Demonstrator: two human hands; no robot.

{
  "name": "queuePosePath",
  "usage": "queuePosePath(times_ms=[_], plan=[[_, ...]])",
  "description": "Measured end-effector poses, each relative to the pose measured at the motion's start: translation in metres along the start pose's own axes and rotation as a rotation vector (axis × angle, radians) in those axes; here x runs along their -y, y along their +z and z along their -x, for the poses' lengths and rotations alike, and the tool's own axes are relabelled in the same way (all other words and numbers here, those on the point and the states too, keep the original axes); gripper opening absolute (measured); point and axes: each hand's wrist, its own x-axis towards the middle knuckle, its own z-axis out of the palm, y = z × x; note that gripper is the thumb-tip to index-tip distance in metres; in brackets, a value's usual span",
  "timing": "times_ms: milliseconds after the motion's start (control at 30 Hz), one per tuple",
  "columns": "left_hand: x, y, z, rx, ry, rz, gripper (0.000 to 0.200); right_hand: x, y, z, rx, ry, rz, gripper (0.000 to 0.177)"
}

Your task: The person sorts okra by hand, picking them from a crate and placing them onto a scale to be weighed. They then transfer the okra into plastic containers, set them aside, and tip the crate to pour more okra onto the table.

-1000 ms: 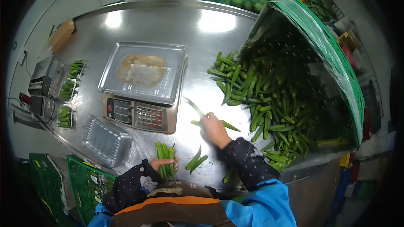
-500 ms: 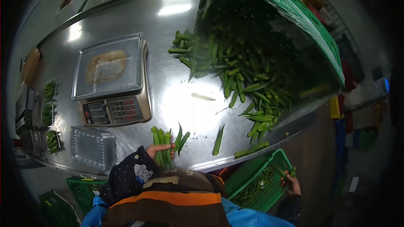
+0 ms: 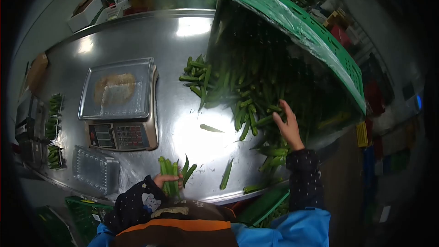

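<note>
My left hand (image 3: 167, 179) is wrapped round a small bunch of okra (image 3: 168, 168) at the table's front edge. A couple of loose okra pods (image 3: 188, 171) lie just beside its fingertips. At the right, my right hand (image 3: 288, 126) reaches over the okra pile (image 3: 249, 93), thumb and fingers apart; whether it touches the pods below is hard to tell. The pile spills from a tipped green crate (image 3: 315, 27) lined with clear plastic. Single okra pods lie on the metal table, one pod (image 3: 226, 174) near the front and a paler pod (image 3: 211, 128) in the glare.
A scale (image 3: 121, 132) stands at the left with a clear tray (image 3: 120, 97) on its pan. In front of it are stacked clear plastic trays (image 3: 93, 169). Filled okra packs (image 3: 54, 130) line the far left. A green crate (image 3: 265, 206) sits below the table's front edge.
My right hand has moved up from the low green crate to the okra pile, and the pods it held are gone from it. My left hand still grips its bunch.
</note>
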Motion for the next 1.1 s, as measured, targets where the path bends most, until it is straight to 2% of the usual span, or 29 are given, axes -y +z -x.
queuePosePath(times_ms=[133,167,200,233,267,333,400,433,467,500,533,600,667,700,733,800,867,900,933,967,1000,1033,1067,1100], plan=[[0.004,-0.02,-0.003,-0.016,0.091,0.044,0.046,-0.009,0.005,-0.116,-0.075,0.125,-0.113,0.049],[0.002,-0.014,0.003,-0.013,0.123,-0.011,0.047,-0.007,0.003,-0.133,-0.127,0.007,0.145,0.044],[-0.001,-0.011,0.001,-0.007,0.155,-0.067,0.049,0.019,-0.002,-0.143,-0.134,-0.014,0.143,0.044],[-0.005,-0.016,-0.004,0.076,0.194,-0.197,0.047,0.052,-0.006,-0.144,-0.087,-0.21,0.008,0.04],[-0.016,-0.004,-0.006,0.075,0.203,-0.197,0.047,0.081,-0.018,-0.139,-0.036,-0.398,-0.128,0.036],[-0.057,0.047,0.006,0.066,0.473,-0.665,0.045,0.135,-0.067,-0.115,-0.254,-0.779,0.149,0.028],[-0.125,0.133,0.02,0.021,0.884,-1.455,0.041,0.149,-0.128,-0.099,-0.501,-0.885,0.218,0.021],[-0.149,0.174,0.017,0.025,0.889,-1.319,0.036,0.141,-0.162,-0.097,-0.608,-0.739,0.209,0.014],[-0.165,0.22,0.006,0.092,1.033,-1.251,0.038,0.122,-0.189,-0.101,-0.674,-0.469,0.17,0.009],[-0.189,0.275,-0.009,0.134,1.379,-1.456,0.047,0.097,-0.22,-0.105,-0.621,-0.223,0.074,0.014],[-0.206,0.33,-0.018,0.203,1.752,-1.641,0.057,0.031,-0.263,-0.109,-0.616,-0.125,0.374,0.029],[-0.213,0.381,-0.042,0.201,1.464,-1.717,0.066,-0.032,-0.28,-0.096,-0.654,0.078,0.604,0.047],[-0.209,0.415,-0.072,0.131,1.326,-1.81,0.067,-0.126,-0.278,-0.08,-0.568,0.181,0.561,0.062],[-0.207,0.426,-0.081,0.162,1.203,-1.894,0.065,-0.105,-0.278,-0.07,-0.512,0.313,0.456,0.064],[-0.204,0.427,-0.096,0.216,1.199,-1.905,0.065,-0.072,-0.268,-0.069,-0.453,0.447,0.347,0.066],[-0.196,0.415,-0.13,0.313,1.388,-1.751,0.065,-0.062,-0.268,-0.069,-0.383,0.507,0.396,0.066],[-0.189,0.416,-0.125,0.219,1.48,-1.787,0.066,-0.051,-0.265,-0.071,-0.391,0.594,0.406,0.065],[-0.191,0.418,-0.124,0.258,1.478,-1.74,0.067,-0.051,-0.264,-0.074,-0.381,0.617,0.373,0.061],[-0.195,0.419,-0.129,0.312,1.476,-1.681,0.069,-0.057,-0.261,-0.076,-0.356,0.557,0.283,0.057],[-0.23,0.4,-0.169,0.621,1.556,-1.744,0.071,-0.05,-0.26,-0.08,-0.27,0.481,0.34,0.05],[-0.253,0.386,-0.21,0.714,1.217,-1.604,0.075,-0.045,-0.258,-0.073,-0.289,0.385,0.329,0.047],[-0.257,0.385,-0.188,0.739,1.692,-1.905,0.074,-0.057,-0.255,-0.074,-0.322,0.439,0.269,0.047],[-0.284,0.367,-0.226,0.695,1.799,-1.915,0.08,-0.04,-0.254,-0.069,-0.358,0.516,0.186,0.045],[-0.294,0.367,-0.236,0.716,1.833,-1.96,0.076,-0.045,-0.248,-0.072,-0.396,0.513,0.224,0.043]])
